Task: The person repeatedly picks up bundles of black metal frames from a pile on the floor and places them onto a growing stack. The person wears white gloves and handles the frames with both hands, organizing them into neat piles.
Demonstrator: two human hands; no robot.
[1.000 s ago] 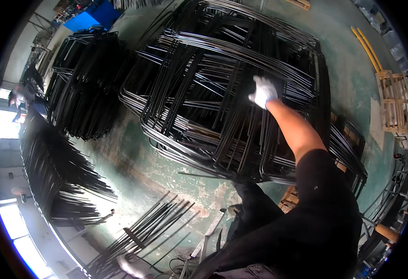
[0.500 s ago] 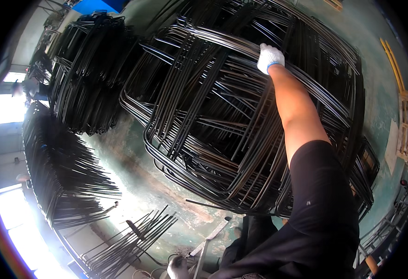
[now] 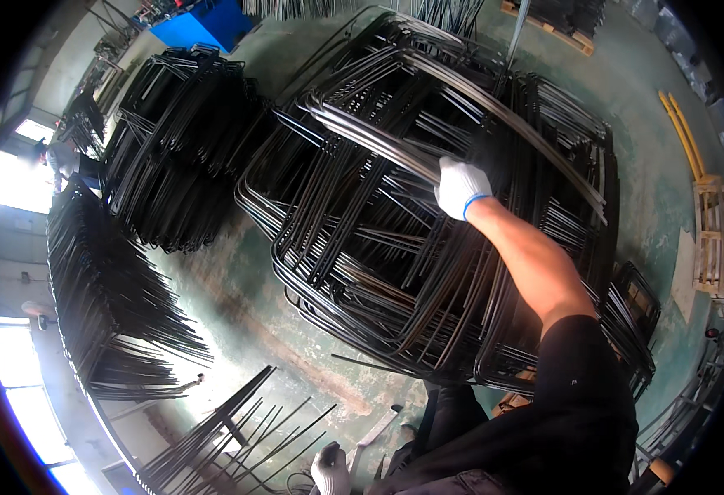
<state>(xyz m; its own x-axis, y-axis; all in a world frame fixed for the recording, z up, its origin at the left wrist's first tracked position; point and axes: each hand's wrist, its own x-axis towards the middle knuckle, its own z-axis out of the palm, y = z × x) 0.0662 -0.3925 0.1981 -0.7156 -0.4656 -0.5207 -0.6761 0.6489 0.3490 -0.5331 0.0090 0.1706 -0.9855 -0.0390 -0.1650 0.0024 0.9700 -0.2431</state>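
Observation:
My right hand (image 3: 463, 188), in a white knitted glove with a blue cuff edge, is closed round the near side of several bent metal rods (image 3: 370, 142). These lie over a big stack of dark, rounded-corner rod frames (image 3: 337, 223) in front of me, and their far ends spread across its top. At the lower edge my left hand (image 3: 330, 472), also in a white glove, has its fingers curled, with a dark patch at their tips. What it holds, if anything, is hidden. Just left of it, thin straight rods (image 3: 254, 437) stick out in a loose bunch.
A second dark stack of bent rods (image 3: 184, 148) stands at the left, with a rack of hanging rods (image 3: 114, 289) nearer. Beyond is a blue box-shaped machine (image 3: 205, 26). Wooden pallets (image 3: 712, 239) and yellow bars (image 3: 682, 136) lie at the right.
My right hand has come nearer and slightly left, pulling the bent rods away from the stack's far part. The view has shifted, showing more floor beyond. My left hand stays low.

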